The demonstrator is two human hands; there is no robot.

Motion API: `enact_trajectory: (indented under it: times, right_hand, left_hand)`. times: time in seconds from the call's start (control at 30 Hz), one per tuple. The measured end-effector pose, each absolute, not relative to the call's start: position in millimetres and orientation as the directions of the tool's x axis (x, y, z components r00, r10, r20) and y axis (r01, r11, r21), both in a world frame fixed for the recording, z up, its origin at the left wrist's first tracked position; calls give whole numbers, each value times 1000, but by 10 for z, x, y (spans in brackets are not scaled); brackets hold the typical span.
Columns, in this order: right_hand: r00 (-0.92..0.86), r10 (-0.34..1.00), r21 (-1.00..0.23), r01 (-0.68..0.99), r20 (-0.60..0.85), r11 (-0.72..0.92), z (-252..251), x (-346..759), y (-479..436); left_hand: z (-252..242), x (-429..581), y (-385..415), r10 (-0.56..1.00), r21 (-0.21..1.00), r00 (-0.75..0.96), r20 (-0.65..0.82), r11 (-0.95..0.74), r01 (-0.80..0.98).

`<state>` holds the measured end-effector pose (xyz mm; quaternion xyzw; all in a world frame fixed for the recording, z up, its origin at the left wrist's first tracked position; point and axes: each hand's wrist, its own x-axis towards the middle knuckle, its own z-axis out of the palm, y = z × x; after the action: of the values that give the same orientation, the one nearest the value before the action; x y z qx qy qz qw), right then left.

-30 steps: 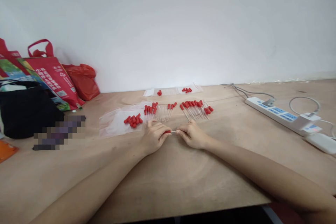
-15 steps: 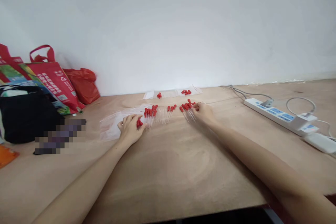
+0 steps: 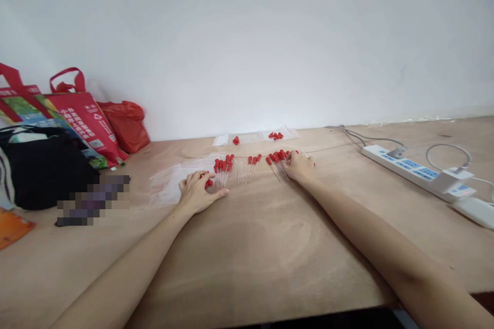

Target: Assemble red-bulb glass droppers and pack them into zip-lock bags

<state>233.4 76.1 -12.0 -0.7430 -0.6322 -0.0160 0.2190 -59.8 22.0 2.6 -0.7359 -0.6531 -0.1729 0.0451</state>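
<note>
Clear glass droppers with red rubber caps (image 3: 247,164) lie in rows on the wooden table (image 3: 250,247). My left hand (image 3: 198,193) rests over a small heap of loose red caps (image 3: 208,181) lying on a clear plastic bag (image 3: 170,185); its fingers curl over the caps and the thumb sticks out to the right. My right hand (image 3: 299,167) lies on the right-hand row of capped droppers (image 3: 278,158), fingers bent down onto them. Whether either hand has hold of a piece is hidden.
More clear bags with a few red caps (image 3: 257,137) lie by the white wall. Red shopping bags (image 3: 87,118), a black bag (image 3: 42,169) and a dark blurred object (image 3: 92,200) stand at left. A white power strip (image 3: 417,172) with cables lies at right.
A second ago both hands met at the table's middle, pinching one dropper between them. They have since parted: left to the loose caps, right to the right-hand dropper row.
</note>
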Motion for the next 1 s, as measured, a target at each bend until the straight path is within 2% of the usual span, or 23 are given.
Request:
enact_trajectory:
  times: [0.07,0.17,0.27,0.4,0.63,0.9,1.0]
  right_hand:
    - [178,917,-302,951,357,-67,-105,2280,733]
    - [47,901,-293,952,432,91,-72,2119,665]
    - [-104,900,-308,918,424,251,-49,1875,606]
    - [-187,901,-324,889,391,325,-55,1538,625]
    - [-124,942,-328,916,313,230,-105,1355,757]
    - [-6,980,-336,939,200,75,-63,1531,712]
    - [-7,982,-296,953,187,64,-57,1538,693]
  left_hand:
    - [39,-612,227,944,158,98,317,-154,975]
    - [60,-671,265,934,180,69,352,-140,974]
    - [56,-747,312,922,213,35,385,-125,969]
    - [10,-809,341,921,200,74,383,-161,966]
    - [-68,-828,373,907,212,133,399,-232,949]
    - [-64,-737,341,850,224,315,421,-434,873]
    - [-25,-683,286,848,226,326,418,-444,867]
